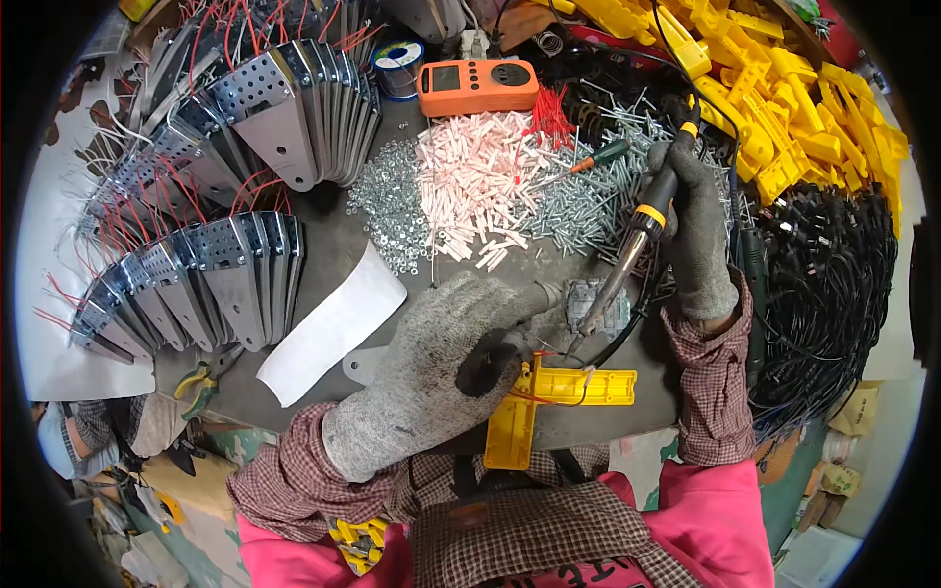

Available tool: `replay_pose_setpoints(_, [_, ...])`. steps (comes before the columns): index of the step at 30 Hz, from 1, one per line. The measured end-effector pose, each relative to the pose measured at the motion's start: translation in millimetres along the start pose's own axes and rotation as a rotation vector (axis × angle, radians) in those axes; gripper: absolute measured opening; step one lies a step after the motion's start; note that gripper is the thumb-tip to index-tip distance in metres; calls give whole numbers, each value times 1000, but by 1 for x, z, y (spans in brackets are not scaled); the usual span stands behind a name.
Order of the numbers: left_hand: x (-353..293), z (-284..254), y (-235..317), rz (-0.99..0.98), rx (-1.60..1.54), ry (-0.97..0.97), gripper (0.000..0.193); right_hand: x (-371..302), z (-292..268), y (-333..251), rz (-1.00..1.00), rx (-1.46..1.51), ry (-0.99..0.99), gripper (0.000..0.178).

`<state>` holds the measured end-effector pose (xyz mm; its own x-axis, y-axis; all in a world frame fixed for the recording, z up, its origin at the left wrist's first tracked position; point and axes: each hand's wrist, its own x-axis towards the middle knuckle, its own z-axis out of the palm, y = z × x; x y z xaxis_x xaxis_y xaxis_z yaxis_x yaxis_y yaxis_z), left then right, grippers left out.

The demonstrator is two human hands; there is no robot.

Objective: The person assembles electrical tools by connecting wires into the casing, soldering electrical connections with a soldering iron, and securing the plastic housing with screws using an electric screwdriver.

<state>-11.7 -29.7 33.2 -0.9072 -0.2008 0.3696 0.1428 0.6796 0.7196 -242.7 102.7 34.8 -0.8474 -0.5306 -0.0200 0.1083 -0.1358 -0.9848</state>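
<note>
Metal brackets (279, 132): stacked in fans along the left side, red wires rising from them.
Pliers (204, 384): near left edge of the tabletop (245, 397).
White strip (333, 323): lies slantwise between brackets and left sleeve.
Hex nuts (384, 201): loose heap, with a solder spool (397, 69) farther off.
Left hand (441, 363): gloved, its grip curled at the yellow part's far end; whether it pinches the part or a wire I cannot tell.
Pale sleeves (470, 176): piled beyond that hand, below an orange meter (477, 88).
Yellow part (520, 416): T-shaped, at the near edge, thin wires across it; the left hand partly hides it.
Screws (564, 220): heaped right of the sleeves, a screwdriver (593, 160) on top.
Soldering iron (637, 230): slants tip-nearward, crossing in front of a translucent object (610, 316).
Right hand (698, 211): gloved, grip wrapped around the iron's handle.
Yellow mouldings (774, 108): heaped far right.
Black cables (823, 304): bundled beside the right sleeve, nearer than the mouldings.
</note>
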Motion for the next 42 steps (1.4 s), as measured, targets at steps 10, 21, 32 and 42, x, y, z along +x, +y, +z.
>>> replay_pose_setpoints(10, [1,0,0,18,18,-25,37,5,-9,7,25,-113,-141,32])
replay_pose_setpoints(21, [7,2,-1,51,36,-16,36,6,-11,9,8,-102,-61,32])
replay_pose_setpoints(32, [1,5,1,10,-18,-70,47,7,-10,7,30,-100,-138,33])
replay_pose_setpoints(42, [-25,-11,16,-113,-29,-79,57,6,-17,0,-37,-80,-70,30])
